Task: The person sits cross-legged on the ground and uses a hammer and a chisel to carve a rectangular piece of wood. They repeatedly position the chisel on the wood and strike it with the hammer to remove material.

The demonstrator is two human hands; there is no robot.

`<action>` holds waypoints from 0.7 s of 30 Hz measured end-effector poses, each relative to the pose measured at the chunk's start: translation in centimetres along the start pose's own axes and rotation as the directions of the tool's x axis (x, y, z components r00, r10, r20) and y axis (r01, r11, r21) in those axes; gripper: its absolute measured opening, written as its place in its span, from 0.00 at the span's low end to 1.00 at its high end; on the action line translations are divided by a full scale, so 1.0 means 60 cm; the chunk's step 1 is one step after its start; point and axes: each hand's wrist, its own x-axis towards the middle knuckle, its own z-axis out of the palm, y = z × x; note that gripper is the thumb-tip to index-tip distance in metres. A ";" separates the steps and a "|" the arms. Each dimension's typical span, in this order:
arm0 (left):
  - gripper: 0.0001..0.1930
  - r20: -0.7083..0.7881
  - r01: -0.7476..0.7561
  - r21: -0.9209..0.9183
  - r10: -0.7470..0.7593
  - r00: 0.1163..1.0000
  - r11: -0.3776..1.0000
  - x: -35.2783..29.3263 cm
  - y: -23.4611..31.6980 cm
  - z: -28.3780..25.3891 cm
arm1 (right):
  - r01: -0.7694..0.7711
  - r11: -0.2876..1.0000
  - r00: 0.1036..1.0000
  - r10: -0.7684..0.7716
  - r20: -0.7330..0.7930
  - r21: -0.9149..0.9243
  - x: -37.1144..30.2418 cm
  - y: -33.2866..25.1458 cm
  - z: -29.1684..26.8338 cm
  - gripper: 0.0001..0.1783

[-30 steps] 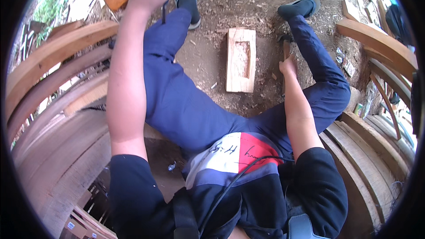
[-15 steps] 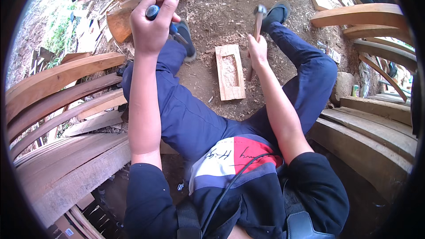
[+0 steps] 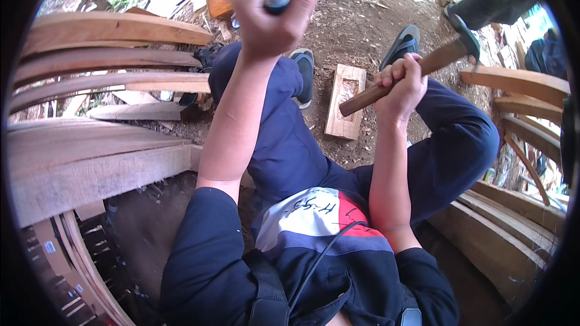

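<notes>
My left hand (image 3: 266,27) is raised high and wrapped round a chisel (image 3: 277,0). Only the round blue butt of its handle shows; the rest is hidden by the fist. In my right hand (image 3: 400,93) is a hammer (image 3: 444,59), gripped midway along its wooden handle. The dark metal head points to the far right, and the handle's end sticks out to the left, overlapping the block in view. On the ground between my feet lies a pale wooden block (image 3: 341,128) with a rough rectangular recess cut into it.
Curved wooden pieces (image 3: 115,29) are stacked at left, with more curved pieces (image 3: 519,79) at right. Thick planks (image 3: 96,172) flank me. Wood chips litter the dirt ground (image 3: 356,21). Another person's leg (image 3: 504,0) shows at the far right.
The hammer has swung from nearly upright to slanting up to the right, and looks closer. The block and surroundings have shifted in view as the head turned. A person's leg shows more at far right.
</notes>
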 end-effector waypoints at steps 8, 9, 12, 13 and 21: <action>0.11 -0.700 -0.048 -0.340 -0.219 0.680 0.939 -0.035 0.198 -0.273 | 0.197 0.980 0.955 -0.194 0.224 0.008 -0.031 -0.073 -0.024 0.08; 0.13 -0.828 -0.040 -0.161 -0.113 0.549 0.986 -0.046 0.248 -0.314 | 0.256 0.966 0.934 -0.258 0.247 0.041 -0.027 -0.072 -0.034 0.01; 0.17 -0.832 -0.240 0.237 0.324 0.450 0.941 -0.145 0.442 -0.427 | 0.267 0.959 0.919 -0.282 0.276 0.091 -0.031 -0.065 -0.028 0.02; 0.16 -0.799 -0.231 0.313 0.387 0.460 0.921 -0.198 0.498 -0.459 | 0.292 0.955 0.909 -0.293 0.297 0.049 -0.032 -0.061 -0.025 0.02; 0.14 -0.620 -0.029 -0.090 -0.033 0.784 0.996 -0.278 0.434 -0.356 | 0.419 0.903 0.859 -0.360 0.365 -0.095 -0.038 -0.055 -0.005 0.09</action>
